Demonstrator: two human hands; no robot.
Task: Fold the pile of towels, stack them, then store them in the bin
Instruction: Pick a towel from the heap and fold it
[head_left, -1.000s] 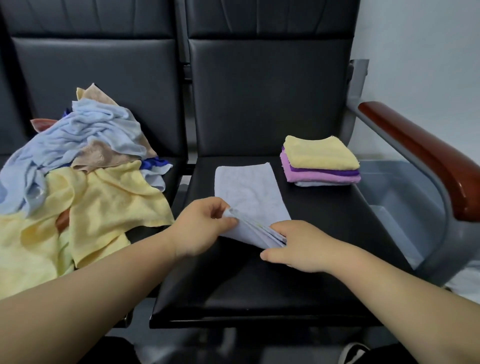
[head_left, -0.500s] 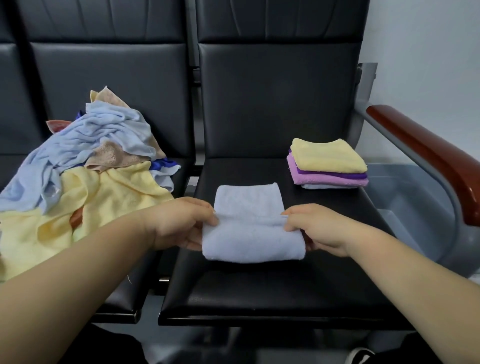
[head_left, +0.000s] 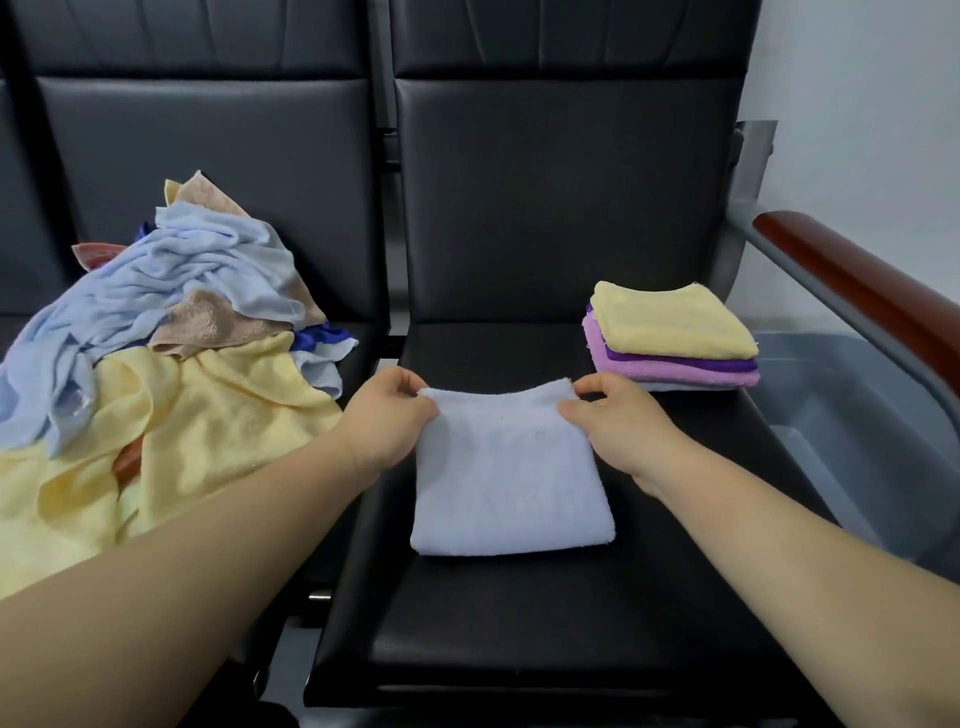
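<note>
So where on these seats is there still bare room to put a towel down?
Bare seat lies in front of the folded blue towel, up to the front edge, and in a strip behind it, left of the folded stack. The neighbouring seat is crowded: the loose pile covers most of it.

Pale blue folded towel; stack yellow over purple and pink; black seat; grey bin.
</note>
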